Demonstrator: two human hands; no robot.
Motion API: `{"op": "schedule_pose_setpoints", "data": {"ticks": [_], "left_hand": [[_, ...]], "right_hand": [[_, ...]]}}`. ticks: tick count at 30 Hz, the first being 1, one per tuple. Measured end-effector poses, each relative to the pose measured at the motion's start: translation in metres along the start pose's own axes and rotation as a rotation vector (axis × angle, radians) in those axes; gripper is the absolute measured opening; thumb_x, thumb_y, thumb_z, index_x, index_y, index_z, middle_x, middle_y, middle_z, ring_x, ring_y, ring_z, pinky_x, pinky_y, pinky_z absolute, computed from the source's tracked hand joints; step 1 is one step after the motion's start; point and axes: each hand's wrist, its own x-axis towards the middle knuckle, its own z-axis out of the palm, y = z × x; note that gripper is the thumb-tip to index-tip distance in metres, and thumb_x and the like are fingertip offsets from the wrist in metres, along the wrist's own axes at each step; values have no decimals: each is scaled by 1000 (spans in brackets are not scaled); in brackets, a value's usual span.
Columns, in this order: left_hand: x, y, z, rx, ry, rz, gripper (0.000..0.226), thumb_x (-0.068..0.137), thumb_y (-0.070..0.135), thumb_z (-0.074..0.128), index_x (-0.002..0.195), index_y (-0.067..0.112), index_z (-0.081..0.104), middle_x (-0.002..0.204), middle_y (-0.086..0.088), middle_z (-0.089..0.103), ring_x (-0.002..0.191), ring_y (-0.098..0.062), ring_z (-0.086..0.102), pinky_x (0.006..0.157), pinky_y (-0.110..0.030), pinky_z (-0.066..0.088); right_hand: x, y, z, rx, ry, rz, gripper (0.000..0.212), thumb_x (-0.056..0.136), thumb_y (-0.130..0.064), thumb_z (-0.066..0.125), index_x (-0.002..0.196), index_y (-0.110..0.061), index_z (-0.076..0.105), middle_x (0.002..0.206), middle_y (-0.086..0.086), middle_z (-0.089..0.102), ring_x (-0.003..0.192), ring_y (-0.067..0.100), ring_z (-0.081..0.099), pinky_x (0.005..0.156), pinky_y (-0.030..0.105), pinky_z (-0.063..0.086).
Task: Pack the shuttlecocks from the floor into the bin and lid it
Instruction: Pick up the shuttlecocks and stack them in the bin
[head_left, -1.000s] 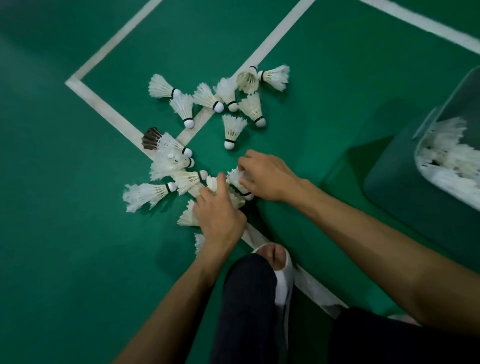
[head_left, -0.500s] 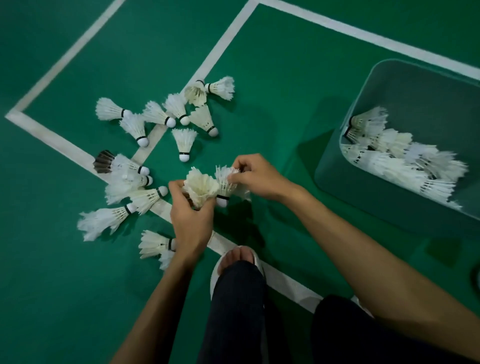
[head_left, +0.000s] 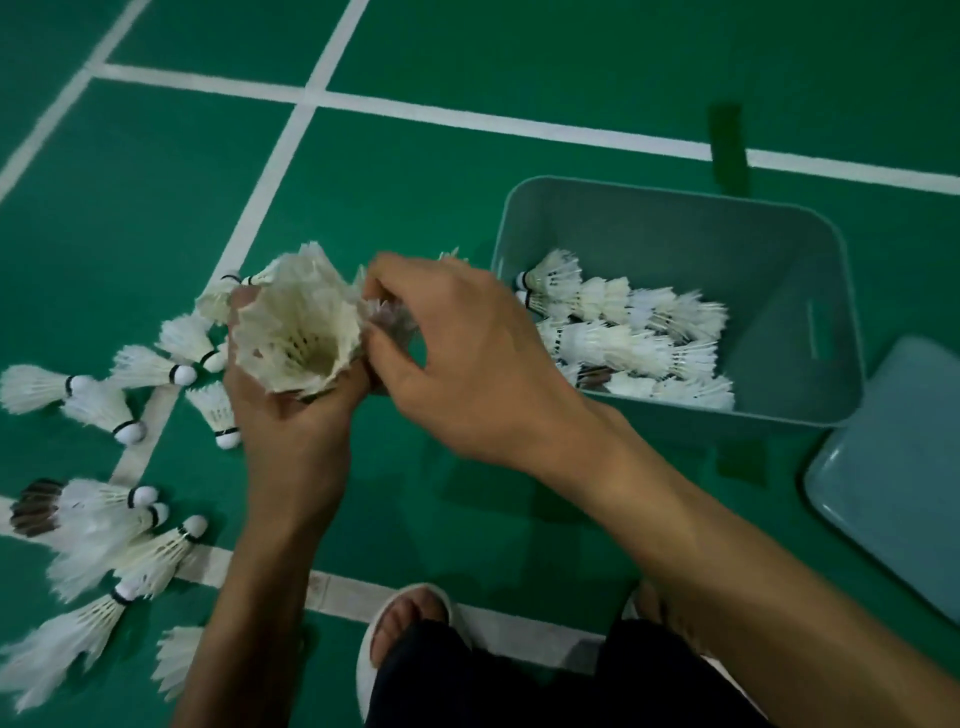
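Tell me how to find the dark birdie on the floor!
From the green bin, look far left to the heap of shuttlecocks in the lower-left corner. At its left edge lies the dark-feathered shuttlecock; every neighbour is white.

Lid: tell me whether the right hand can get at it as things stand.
Probably not yet. The lid lies bare on the floor right of the bin, with nothing in the way, but the right hand is pinching a shuttlecock.
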Motion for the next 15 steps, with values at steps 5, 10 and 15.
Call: {"op": "schedule_pose_setpoints", "data": {"ticks": [5,10,15], "left_hand": [[26,23,87,98,-372,24,39,76,-7,71,112,0,59,106,-19,69,95,-16,65,84,-33,53],[41,-13,172,183,-578,-32,44,69,4,80,106,5,56,97,-10,67,86,-13,62,78,-39,55],[45,-58,200,387,-507,-97,40,59,29,83,93,15,67,82,6,71,76,-13,65,68,-34,54]], "right_hand": [[-15,44,-75,-22,134,274,23,81,-25,69,102,-18,62,88,-6,67,83,21,64,76,42,53],[-34,112,-114,-83,148,533,37,76,-19,73,108,-24,56,96,-8,65,93,18,64,81,43,56],[-36,161,-105,-131,-58,591,54,74,-5,72,119,-18,47,99,1,64,91,22,63,77,47,56]]}}
